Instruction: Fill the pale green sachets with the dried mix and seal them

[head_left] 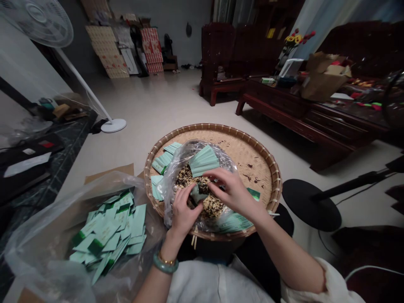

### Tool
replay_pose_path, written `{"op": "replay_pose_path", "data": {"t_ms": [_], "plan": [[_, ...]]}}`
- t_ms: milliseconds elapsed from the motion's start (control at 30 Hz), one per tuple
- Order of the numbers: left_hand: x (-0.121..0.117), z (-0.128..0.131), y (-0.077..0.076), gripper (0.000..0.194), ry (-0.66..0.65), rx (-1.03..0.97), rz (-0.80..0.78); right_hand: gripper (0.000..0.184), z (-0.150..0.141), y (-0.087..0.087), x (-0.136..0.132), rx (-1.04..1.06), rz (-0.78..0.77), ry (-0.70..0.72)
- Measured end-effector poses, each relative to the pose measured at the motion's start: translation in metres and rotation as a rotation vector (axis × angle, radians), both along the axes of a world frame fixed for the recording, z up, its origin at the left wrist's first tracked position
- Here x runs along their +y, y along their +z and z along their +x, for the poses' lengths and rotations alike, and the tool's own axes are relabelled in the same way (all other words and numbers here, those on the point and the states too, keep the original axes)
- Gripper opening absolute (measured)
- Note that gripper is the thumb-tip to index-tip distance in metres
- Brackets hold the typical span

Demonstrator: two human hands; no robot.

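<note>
Your left hand holds a green packet, right hand at its three o'clock; packets lie at the tray's eight o'clock.

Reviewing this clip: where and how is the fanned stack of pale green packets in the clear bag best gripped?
Probably at the right edge of the fanned stack, from above and the right, thumb and fingers pinching its overlapping packets together. Its top lies uncovered, and the right hand is just on its near side.
</note>
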State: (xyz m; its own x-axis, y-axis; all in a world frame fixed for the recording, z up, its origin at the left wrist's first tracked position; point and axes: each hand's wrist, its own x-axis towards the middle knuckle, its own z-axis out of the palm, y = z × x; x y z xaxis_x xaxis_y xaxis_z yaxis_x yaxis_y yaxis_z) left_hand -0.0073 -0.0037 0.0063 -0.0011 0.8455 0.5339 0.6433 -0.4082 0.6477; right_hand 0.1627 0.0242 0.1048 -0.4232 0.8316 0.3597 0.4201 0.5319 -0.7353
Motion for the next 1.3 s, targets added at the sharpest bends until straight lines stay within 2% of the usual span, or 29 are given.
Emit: {"op": "replay_pose_path", "data": {"t_ms": [133, 300, 400, 533, 667, 833, 967, 1100, 1200, 1300], "plan": [[0.000, 0.001, -0.001, 0.050, -0.003, 0.002, 0.031, 0.035, 0.000, -0.010, -0.002, -0.066, -0.071, 0.019], [0.000, 0.001, -0.001, 0.052, -0.001, 0.020, 0.035, 0.022, -0.004, -0.019, -0.002, 0.020, -0.069, -0.033], [0.000, 0.002, -0.001, 0.051, -0.007, 0.029, 0.043, 0.017, -0.005, -0.017, -0.002, 0.097, -0.022, -0.077], [0.001, 0.002, -0.003, 0.049, -0.012, 0.040, 0.071, 0.017, -0.008, -0.014, -0.005, 0.144, 0.123, -0.100], [0.002, 0.002, -0.004, 0.048, 0.000, 0.041, 0.096, 0.018, -0.011, -0.017, -0.006, 0.091, 0.187, -0.032], [0.002, 0.001, -0.003, 0.048, -0.018, 0.036, 0.090, 0.019, -0.009, -0.016, -0.006, 0.048, 0.171, -0.094], [0.002, -0.001, -0.004, 0.048, -0.008, 0.051, 0.097, 0.016, -0.010, -0.014, -0.007, -0.029, 0.184, -0.071], [0.002, -0.001, -0.008, 0.045, -0.005, 0.071, 0.138, 0.029, -0.015, -0.017, -0.010, -0.151, 0.201, -0.034], [0.002, 0.001, -0.007, 0.043, 0.004, 0.068, 0.140, 0.020, -0.020, -0.022, -0.009, -0.204, 0.200, -0.053], [0.002, 0.002, -0.003, 0.043, 0.009, 0.056, 0.092, 0.013, -0.020, -0.025, -0.006, -0.137, 0.172, -0.084]]}}
